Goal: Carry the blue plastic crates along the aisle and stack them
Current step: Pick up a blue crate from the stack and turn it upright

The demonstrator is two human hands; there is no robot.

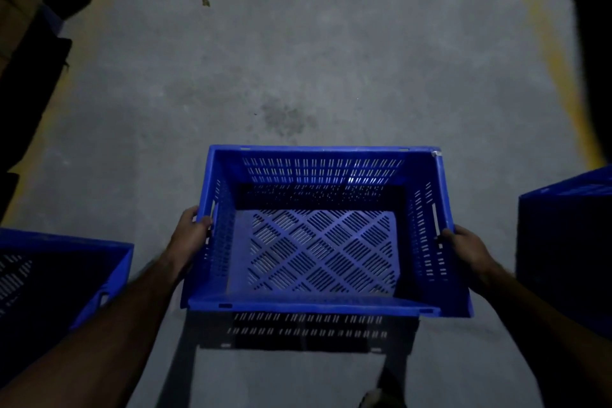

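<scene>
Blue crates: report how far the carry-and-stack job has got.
Done: nothing visibly stacked yet. In hand: an empty carried crate held above the concrete floor, left hand and right hand gripping its side walls. Left: stacking it; a left crate and a right crate stand beside the aisle.

Empty slotted blue crate (pixel 326 228) upright above floor, two more crates (pixel 66 278) flanking
</scene>
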